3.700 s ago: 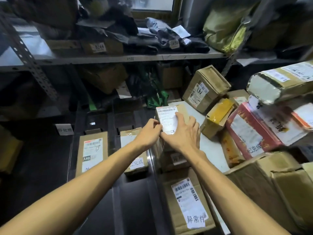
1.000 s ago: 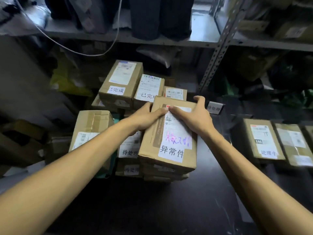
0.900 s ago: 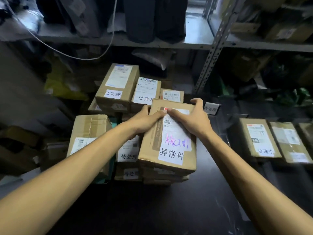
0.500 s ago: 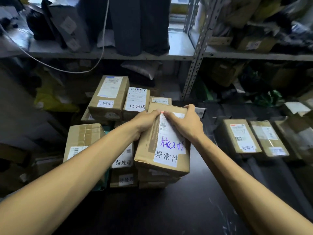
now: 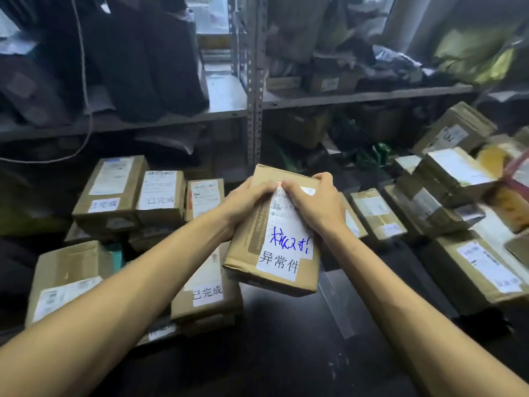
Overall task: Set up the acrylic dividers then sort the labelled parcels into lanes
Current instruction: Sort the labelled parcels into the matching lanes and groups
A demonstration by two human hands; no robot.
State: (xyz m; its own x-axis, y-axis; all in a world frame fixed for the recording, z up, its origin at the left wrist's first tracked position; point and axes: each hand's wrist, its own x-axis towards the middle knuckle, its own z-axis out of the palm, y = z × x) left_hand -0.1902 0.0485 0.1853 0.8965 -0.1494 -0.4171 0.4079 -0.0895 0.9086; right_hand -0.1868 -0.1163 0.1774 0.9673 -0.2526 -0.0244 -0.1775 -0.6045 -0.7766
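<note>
Two forearms are extended from the lower corners of the frame. At frame centre a cardboard parcel (image 5: 269,253) is gripped at its far end. The fingers of the left hand (image 5: 246,202) and right hand (image 5: 317,207) are curled over its edges, with the thumbs pressed on its label. Beneath it lies a dark table (image 5: 286,339) — stacked parcels (image 5: 206,293) at left, further parcels (image 5: 483,270) at right, metal shelving (image 5: 254,110) beyond.
</note>
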